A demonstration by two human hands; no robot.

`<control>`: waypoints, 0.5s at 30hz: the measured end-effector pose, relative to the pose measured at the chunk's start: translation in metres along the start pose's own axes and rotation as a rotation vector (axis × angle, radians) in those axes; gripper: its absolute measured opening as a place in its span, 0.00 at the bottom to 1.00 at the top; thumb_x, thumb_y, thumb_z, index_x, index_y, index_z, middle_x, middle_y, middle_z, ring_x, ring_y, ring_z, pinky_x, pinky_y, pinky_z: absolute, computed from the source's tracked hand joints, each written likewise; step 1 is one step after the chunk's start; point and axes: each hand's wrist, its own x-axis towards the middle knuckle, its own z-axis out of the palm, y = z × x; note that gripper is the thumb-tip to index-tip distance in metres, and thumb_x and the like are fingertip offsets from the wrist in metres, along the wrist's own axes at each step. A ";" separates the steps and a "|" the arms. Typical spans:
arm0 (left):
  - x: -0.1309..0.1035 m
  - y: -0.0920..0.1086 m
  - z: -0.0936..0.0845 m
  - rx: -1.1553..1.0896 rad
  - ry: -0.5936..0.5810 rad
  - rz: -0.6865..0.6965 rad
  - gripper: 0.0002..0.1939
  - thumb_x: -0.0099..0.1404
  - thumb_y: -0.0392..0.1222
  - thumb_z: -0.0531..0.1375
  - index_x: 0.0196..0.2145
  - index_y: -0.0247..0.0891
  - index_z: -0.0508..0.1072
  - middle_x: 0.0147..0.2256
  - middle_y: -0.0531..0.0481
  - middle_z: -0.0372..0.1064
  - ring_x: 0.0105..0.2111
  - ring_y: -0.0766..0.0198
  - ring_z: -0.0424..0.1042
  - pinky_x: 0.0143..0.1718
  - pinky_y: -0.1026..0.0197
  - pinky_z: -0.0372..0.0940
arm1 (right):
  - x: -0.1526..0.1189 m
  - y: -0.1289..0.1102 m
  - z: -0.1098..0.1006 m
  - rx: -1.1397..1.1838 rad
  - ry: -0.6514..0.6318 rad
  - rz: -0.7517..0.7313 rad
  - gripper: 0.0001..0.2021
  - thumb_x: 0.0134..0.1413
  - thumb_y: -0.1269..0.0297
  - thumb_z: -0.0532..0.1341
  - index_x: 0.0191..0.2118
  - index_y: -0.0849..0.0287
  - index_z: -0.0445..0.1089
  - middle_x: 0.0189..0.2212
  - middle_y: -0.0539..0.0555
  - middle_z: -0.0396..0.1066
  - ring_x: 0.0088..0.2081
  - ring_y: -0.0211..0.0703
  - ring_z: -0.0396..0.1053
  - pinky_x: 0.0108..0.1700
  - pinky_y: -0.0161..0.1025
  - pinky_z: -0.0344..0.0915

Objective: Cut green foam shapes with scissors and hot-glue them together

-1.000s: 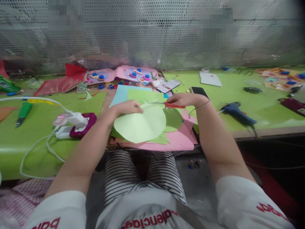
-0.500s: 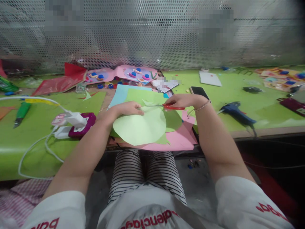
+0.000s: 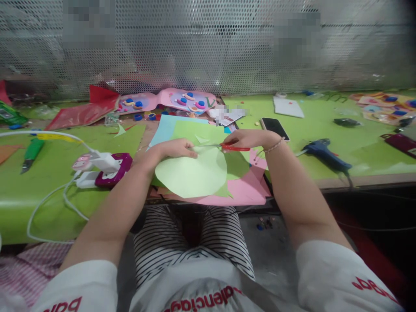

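Green table (image 3: 55, 203); left fingers (image 3: 192, 152) clamped on pale paper (image 3: 191, 175), right fingers (image 3: 232, 138) on scissors (image 3: 238, 148), blade tips indistinct.

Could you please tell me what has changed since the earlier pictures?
The right hand and red-handled scissors have shifted slightly left and nearer the body, uncovering more of the phone. Nothing was newly taken or let go: the left hand stays on the pale green paper.

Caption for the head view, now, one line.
Left hand steadies a pale green paper piece while the right hand holds red-handled scissors at its upper edge.
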 end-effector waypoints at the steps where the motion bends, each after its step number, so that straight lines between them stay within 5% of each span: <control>1: 0.001 -0.001 0.000 0.000 0.003 0.001 0.15 0.50 0.53 0.65 0.27 0.38 0.74 0.24 0.52 0.72 0.20 0.68 0.67 0.20 0.66 0.59 | 0.000 -0.001 0.000 0.003 -0.001 -0.005 0.24 0.50 0.41 0.57 0.32 0.60 0.72 0.24 0.51 0.63 0.25 0.35 0.52 0.29 0.37 0.50; 15: 0.003 -0.004 -0.001 -0.020 0.030 0.024 0.14 0.48 0.51 0.66 0.26 0.38 0.76 0.24 0.51 0.71 0.21 0.67 0.66 0.21 0.65 0.58 | -0.003 0.002 -0.001 0.036 0.060 0.010 0.22 0.50 0.44 0.58 0.35 0.60 0.75 0.23 0.51 0.63 0.24 0.34 0.52 0.28 0.37 0.51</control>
